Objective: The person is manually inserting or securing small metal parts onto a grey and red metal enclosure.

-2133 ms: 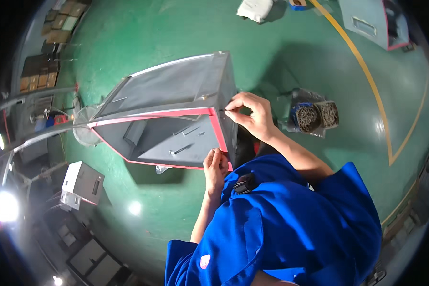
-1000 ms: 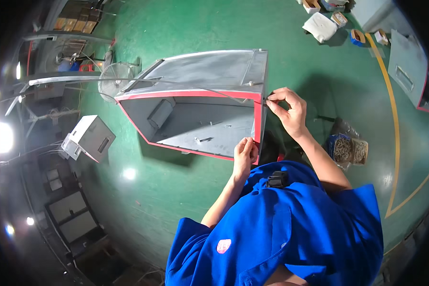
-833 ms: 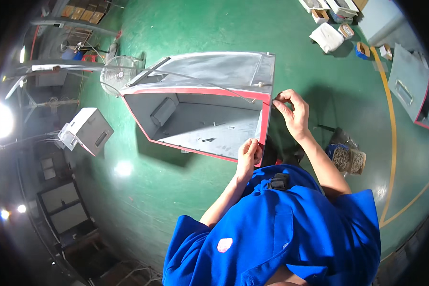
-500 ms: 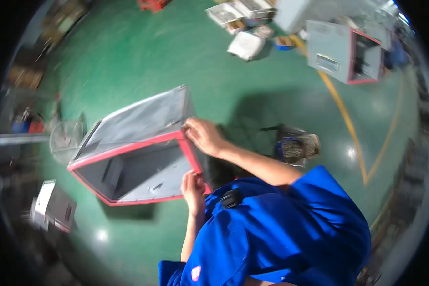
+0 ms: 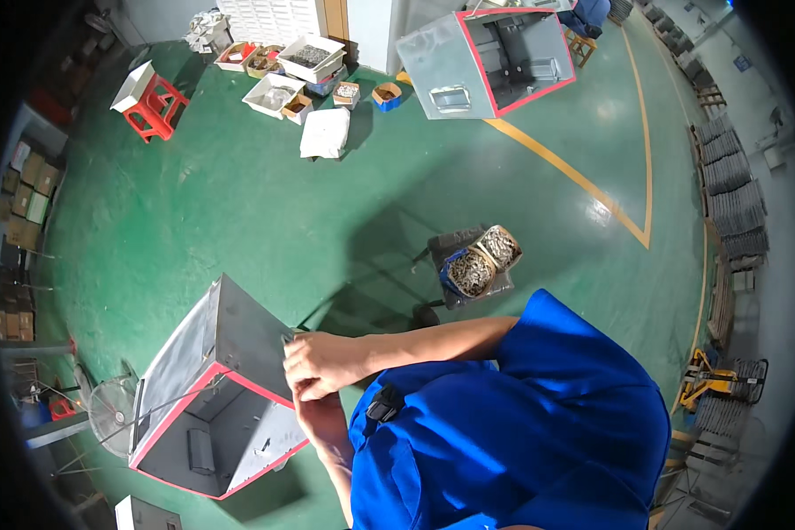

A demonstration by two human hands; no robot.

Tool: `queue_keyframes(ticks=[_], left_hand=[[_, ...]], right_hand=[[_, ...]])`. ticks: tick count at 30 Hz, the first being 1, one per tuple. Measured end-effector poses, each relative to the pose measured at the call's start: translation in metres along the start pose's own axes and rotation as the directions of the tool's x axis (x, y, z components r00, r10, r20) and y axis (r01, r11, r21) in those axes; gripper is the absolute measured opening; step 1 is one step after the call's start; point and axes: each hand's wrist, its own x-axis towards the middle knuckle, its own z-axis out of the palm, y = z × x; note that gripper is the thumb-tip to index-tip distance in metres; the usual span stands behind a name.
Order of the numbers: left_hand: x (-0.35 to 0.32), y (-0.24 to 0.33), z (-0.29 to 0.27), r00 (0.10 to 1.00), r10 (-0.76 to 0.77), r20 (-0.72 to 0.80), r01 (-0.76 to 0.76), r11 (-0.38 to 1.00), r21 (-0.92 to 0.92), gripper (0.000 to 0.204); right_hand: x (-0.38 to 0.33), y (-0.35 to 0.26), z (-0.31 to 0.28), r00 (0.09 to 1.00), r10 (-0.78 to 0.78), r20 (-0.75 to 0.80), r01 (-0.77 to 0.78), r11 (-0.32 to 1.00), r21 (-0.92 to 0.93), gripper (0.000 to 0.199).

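A grey metal cabinet (image 5: 254, 331) with a pink-red rim around its open face stands tilted at my lower left. At its right side my two hands meet, fingers bunched together. My right hand (image 5: 327, 360) is closed, with a small bit of something at its fingertips by the cabinet's edge. Just below it, my left hand (image 5: 320, 415) is closed too, beside the red rim, its fingertips partly hidden by the right hand. What either hand holds is too small or hidden to name.
A low stand beyond my right arm bears two tubs of small metal parts (image 5: 470, 272). A second grey cabinet (image 5: 455, 75) stands far off, near trays of parts (image 5: 309, 57) and a red stool (image 5: 154, 106). A floor fan (image 5: 112, 413) sits left of the near cabinet.
My hands were apart on the cabinet's red rim; now they are together at its right side. The view has shifted, so the near cabinet sits lower and further left.
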Motion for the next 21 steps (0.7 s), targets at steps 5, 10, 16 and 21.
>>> queue_keyframes(ticks=[5,10,16,21], left_hand=[[0.017,-0.034,0.0,0.958,-0.217,0.185,0.232,0.971,-0.059,0.035],[0.035,-0.066,-0.021,0.857,-0.252,0.449,0.273,0.962,0.019,0.036],[0.025,-0.062,0.003,0.89,-0.213,0.402,0.286,0.95,-0.128,0.033],[0.03,-0.06,0.001,0.877,-0.221,0.428,0.282,0.956,-0.084,0.033]], right_hand=[[-0.042,0.004,0.009,0.978,-0.101,0.18,0.182,0.832,-0.524,0.011],[-0.063,0.0,0.001,0.956,-0.148,0.253,0.287,0.638,-0.714,0.013],[-0.067,-0.001,0.004,0.955,-0.068,0.289,0.273,0.584,-0.764,0.013],[-0.071,0.027,0.043,0.936,0.164,0.313,0.182,0.535,-0.825,0.014]])
